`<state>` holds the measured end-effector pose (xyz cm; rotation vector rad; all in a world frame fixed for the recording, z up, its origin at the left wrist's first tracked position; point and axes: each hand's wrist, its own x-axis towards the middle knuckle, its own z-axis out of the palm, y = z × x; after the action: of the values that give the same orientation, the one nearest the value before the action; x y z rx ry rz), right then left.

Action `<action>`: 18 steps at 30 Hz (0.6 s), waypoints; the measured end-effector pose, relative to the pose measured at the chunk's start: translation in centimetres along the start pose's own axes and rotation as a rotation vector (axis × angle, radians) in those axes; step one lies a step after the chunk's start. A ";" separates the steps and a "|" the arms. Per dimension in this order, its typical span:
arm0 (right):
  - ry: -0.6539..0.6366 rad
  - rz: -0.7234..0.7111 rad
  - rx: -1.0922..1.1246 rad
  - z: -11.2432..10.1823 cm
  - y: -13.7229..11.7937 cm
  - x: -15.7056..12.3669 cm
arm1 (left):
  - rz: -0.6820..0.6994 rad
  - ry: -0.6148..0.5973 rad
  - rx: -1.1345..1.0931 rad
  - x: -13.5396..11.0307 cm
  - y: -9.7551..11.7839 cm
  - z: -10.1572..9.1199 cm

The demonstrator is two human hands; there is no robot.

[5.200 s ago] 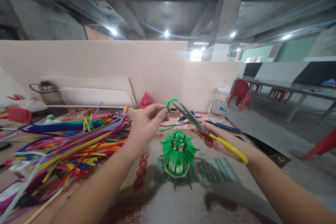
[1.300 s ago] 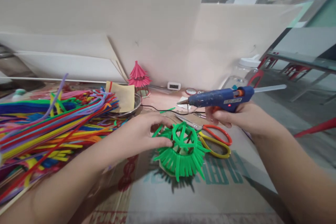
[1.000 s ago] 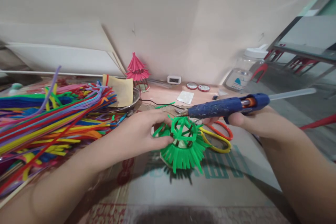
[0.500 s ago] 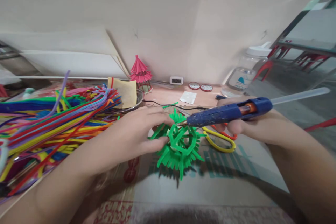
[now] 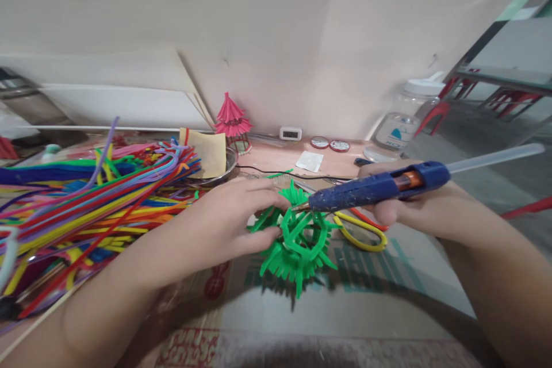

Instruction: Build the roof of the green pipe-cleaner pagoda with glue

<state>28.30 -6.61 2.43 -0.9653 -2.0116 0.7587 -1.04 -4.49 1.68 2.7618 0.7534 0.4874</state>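
Is a pinkish tbl point(image 5: 276, 158); bears cardbd sheet point(image 5: 345, 310) btm ctr, pipe-cleaner pile point(image 5: 107, 195) mid-left, pink pagoda point(image 5: 233, 119) + wht digi clk point(image 5: 290, 134) just above ctr, clear jug point(image 5: 394, 129) mid-rt of frame.

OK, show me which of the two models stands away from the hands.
The pink model, back near the wall; the green model has the left hand on it.

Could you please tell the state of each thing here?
Blue plastic glue gun: in right hand, translucent stick loaded.
Green fuzzy openwork model: gripped by left hand, top open.
Scissors with yellow and red handles: lying, blades mostly hidden.
White-lidded clear plastic bottle: upright, capped.
Pink tiered pagoda model: upright.
White digital display: on, digits unreadable.
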 end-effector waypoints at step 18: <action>-0.016 0.102 -0.058 -0.2 0.0 -0.3 | 0.002 -0.011 0.002 0.2 0.0 0.0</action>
<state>28.59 -6.79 2.40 -1.1058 -2.0205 0.7690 -0.89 -4.40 1.75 2.7650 0.7495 0.4719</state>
